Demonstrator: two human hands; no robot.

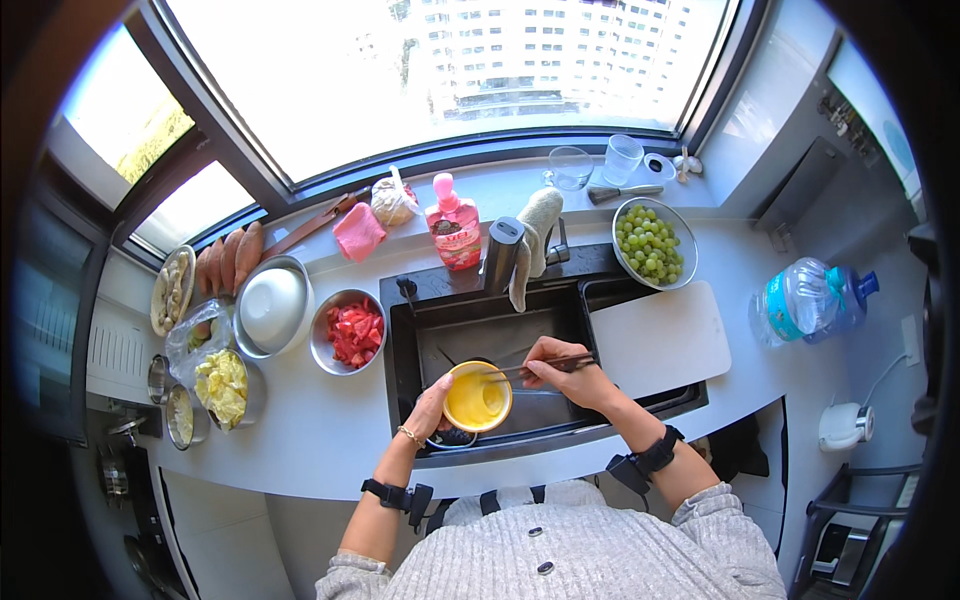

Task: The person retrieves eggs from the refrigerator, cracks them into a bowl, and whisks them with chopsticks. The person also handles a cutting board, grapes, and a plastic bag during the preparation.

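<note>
My left hand (430, 409) grips the side of a small bowl (448, 420) over the front of the dark sink (551, 427). Inside the bowl is a yellow liquid (474, 405) that looks like beaten egg. In my right hand (562, 375) are dark chopsticks (517, 368), their tips reaching into the yellow liquid. Beneath the held bowl, partly hidden by it, sits another bowl (455, 438) with dark contents. A white cutting board (660, 341) lies across the sink's right part.
Left of the sink stand a metal bowl of cut red pieces (351, 334), an upturned white bowl (274, 300) in a metal basin, and a container of pale yellow leaves (223, 386). Behind are a tap (504, 251) and pink soap bottle (454, 229). Right are green grapes (651, 240) and a large water bottle (795, 304).
</note>
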